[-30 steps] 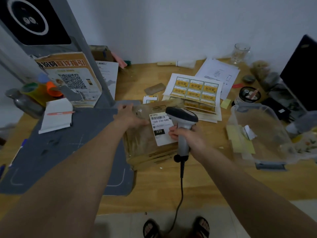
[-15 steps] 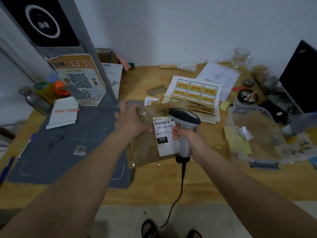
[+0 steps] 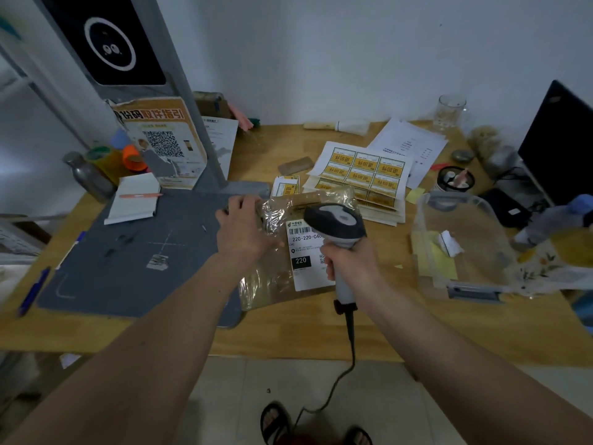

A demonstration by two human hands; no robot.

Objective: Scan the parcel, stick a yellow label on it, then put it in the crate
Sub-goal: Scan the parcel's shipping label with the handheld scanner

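A brown parcel [image 3: 272, 277] in clear plastic lies on the wooden desk [image 3: 385, 322], with a white shipping label [image 3: 303, 252] reading 220 on top. My left hand [image 3: 244, 232] presses flat on the parcel's upper left part. My right hand [image 3: 349, 261] grips the handle of a grey barcode scanner [image 3: 337, 220], whose head hangs over the label's barcode. Sheets of yellow labels [image 3: 362, 168] lie just behind the parcel. A clear plastic crate [image 3: 426, 220] stands to the right, with yellow paper and a crumpled white scrap inside.
A grey mat [image 3: 128, 258] covers the desk's left side, with a white notepad and pen [image 3: 134, 200] on it. A grey stand with a QR poster [image 3: 160, 142] rises behind. Papers, a glass [image 3: 451, 112], a small cup [image 3: 455, 181] and a dark monitor [image 3: 558, 146] crowd the right back.
The view has shifted a little, so the desk sits lower in frame. Both hands hold their places: left on the parcel, right with the scanner over the label.
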